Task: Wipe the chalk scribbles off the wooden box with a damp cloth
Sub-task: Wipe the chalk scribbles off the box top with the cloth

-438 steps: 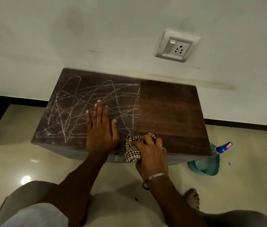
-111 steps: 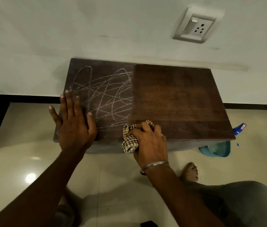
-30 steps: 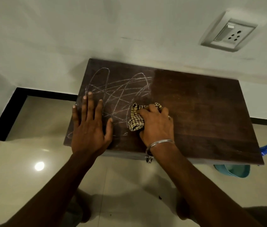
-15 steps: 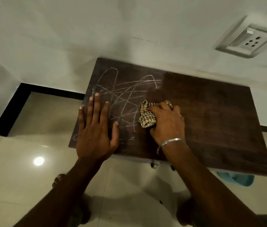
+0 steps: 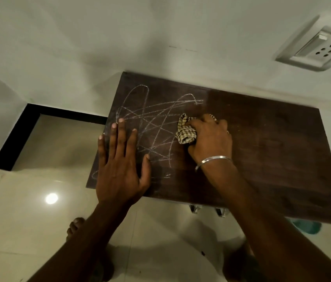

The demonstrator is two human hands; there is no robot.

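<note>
A dark wooden box (image 5: 262, 151) stands against a pale wall, its flat top facing the camera. White chalk scribbles (image 5: 154, 123) cover the left part of that top in looping, crossing lines, while the right part shows bare dark wood.

The left hand (image 5: 119, 165) lies flat on the box near its left front corner, fingers straight and spread, palm pressed on the wood over some of the chalk lines; it holds nothing. The right hand (image 5: 211, 139) has its fingers curled round a bunched checked cloth (image 5: 186, 132), pressing it onto the box top at the right edge of the scribbled patch. The cloth sticks out to the left of the knuckles. A silver bangle (image 5: 213, 160) circles the right wrist.

A white wall socket (image 5: 319, 50) sits on the wall above the box's right end. Below the box lies a glossy tiled floor (image 5: 18, 210), where a bare foot (image 5: 75, 226) shows beside the left forearm. A teal object (image 5: 309, 227) and a bit of blue show at the box's right front corner.
</note>
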